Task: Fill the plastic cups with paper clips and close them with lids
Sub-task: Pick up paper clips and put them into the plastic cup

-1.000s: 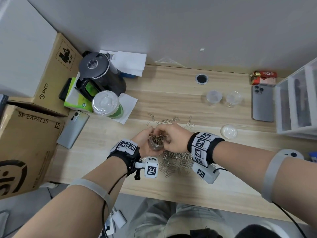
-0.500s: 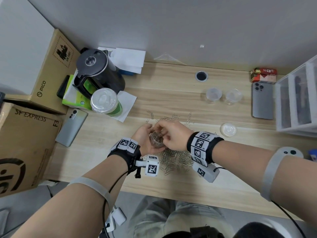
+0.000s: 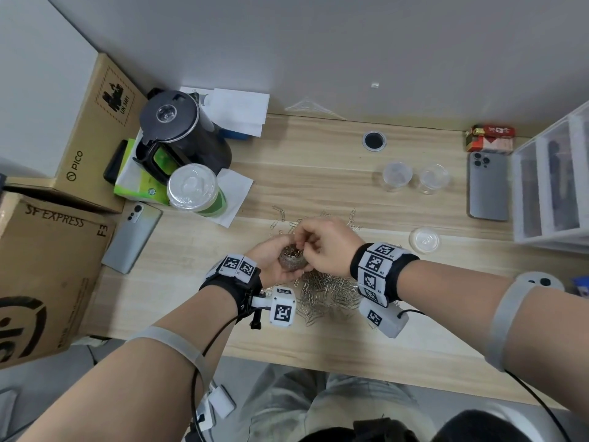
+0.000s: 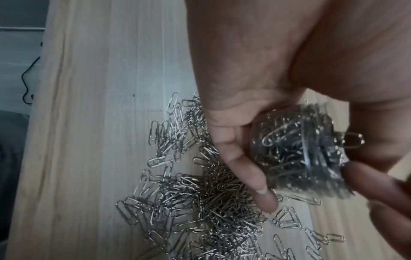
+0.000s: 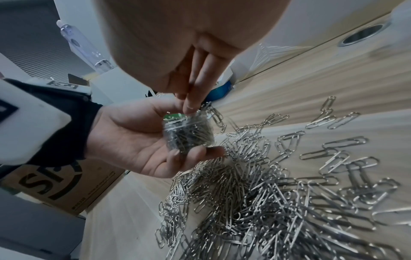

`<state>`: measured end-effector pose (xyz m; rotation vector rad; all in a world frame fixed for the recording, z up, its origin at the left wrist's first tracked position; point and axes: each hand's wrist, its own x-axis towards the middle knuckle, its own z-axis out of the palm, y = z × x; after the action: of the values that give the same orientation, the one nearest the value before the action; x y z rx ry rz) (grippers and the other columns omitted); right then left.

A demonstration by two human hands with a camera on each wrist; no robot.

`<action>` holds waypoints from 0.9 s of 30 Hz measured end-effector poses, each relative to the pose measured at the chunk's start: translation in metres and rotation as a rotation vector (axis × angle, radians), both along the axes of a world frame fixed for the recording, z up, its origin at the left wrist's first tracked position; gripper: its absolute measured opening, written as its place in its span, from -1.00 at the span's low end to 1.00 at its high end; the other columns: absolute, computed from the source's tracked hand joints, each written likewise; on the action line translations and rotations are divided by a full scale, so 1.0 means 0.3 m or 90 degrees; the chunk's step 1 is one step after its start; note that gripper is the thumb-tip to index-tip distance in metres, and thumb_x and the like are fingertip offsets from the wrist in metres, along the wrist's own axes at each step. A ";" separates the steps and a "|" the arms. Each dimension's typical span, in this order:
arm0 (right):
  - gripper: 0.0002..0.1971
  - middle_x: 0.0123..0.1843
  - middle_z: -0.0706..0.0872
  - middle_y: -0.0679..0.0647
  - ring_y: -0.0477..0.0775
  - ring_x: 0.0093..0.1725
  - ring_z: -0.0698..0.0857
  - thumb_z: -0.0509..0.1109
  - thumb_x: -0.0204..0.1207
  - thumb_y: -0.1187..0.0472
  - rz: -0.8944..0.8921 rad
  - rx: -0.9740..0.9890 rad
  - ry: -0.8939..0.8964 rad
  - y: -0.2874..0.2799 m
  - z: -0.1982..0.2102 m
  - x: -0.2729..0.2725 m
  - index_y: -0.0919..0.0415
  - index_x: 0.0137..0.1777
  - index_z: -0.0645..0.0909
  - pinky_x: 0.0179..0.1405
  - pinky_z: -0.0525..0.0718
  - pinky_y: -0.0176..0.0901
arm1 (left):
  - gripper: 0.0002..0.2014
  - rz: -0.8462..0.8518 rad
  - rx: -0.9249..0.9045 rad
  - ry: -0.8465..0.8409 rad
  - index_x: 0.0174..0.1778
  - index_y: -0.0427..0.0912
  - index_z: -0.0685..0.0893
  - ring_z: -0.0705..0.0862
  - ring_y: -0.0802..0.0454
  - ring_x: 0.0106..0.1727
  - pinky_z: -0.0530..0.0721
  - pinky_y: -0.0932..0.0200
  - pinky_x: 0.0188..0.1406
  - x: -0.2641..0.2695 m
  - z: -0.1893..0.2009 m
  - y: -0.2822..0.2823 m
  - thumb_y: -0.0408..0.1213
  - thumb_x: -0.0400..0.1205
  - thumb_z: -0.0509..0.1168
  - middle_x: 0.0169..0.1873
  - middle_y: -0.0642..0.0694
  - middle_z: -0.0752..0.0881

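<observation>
Cradled in the curled fingers of the left hand (image 3: 276,261), a small clear plastic cup (image 3: 291,259) packed with paper clips is held just above a wooden desk (image 3: 318,173) in the head view, while the right hand (image 3: 322,247) bunches its fingertips at the cup's mouth; whether they pinch a clip cannot be told. A loose pile of paper clips (image 3: 328,293) lies on the desk just under both hands. Two empty cups (image 3: 396,176) stand well apart toward the far right, and a clear lid (image 3: 424,240) lies flat near the right wrist. A black kettle (image 3: 183,135) and a lidded drink cup (image 3: 194,194) sit at far left.

From the left wrist, fingers (image 4: 242,168) wrap the cup's wall, one clip jutting from its rim.

From the right wrist, straight fingertips (image 5: 193,103) touch the full cup's open top above the pile.
</observation>
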<state>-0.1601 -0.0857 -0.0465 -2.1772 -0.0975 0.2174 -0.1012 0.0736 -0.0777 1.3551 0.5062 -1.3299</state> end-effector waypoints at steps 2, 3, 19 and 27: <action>-0.81 -0.21 0.73 -0.06 -0.04 -0.22 0.69 0.30 0.33 0.37 -0.026 -0.012 -0.016 -0.017 -0.003 0.004 0.11 -0.14 0.64 -0.19 0.71 -0.11 | -0.68 0.001 -0.009 -0.017 0.33 -0.25 0.61 0.83 -0.13 -0.22 0.77 0.18 -0.35 0.005 -0.006 -0.002 -0.17 0.72 0.35 -0.20 -0.24 0.81; -0.80 -0.20 0.72 -0.06 -0.04 -0.22 0.67 0.29 0.32 0.38 -0.042 -0.017 -0.022 -0.026 -0.008 0.005 0.12 -0.13 0.63 -0.18 0.69 -0.14 | -0.61 0.004 -0.015 -0.020 0.42 -0.26 0.56 0.84 -0.16 -0.19 0.78 0.16 -0.35 0.005 -0.011 -0.004 -0.20 0.71 0.37 -0.12 -0.27 0.81; -0.78 -0.14 0.69 -0.10 -0.10 -0.17 0.71 0.45 0.48 0.31 -0.065 0.008 0.111 -0.080 -0.043 -0.035 0.06 0.07 0.72 -0.14 0.72 -0.26 | -0.69 -0.034 -0.042 -0.013 0.30 -0.16 0.66 0.81 -0.25 0.03 0.76 0.05 -0.07 0.004 0.005 -0.042 -0.14 0.67 0.37 0.08 -0.28 0.79; -0.82 -0.18 0.77 -0.06 -0.10 -0.19 0.74 0.46 0.43 0.32 -0.062 0.030 0.105 -0.047 -0.014 -0.025 0.11 0.00 0.72 -0.09 0.75 -0.21 | -0.62 -0.008 -0.054 0.016 0.32 -0.20 0.66 0.80 -0.24 -0.05 0.74 -0.08 0.12 0.015 0.010 -0.045 -0.14 0.66 0.17 -0.01 -0.27 0.80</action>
<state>-0.1675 -0.0998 -0.0506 -2.1022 0.0953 0.3353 -0.0966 0.0600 -0.0746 1.2755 0.4548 -1.3647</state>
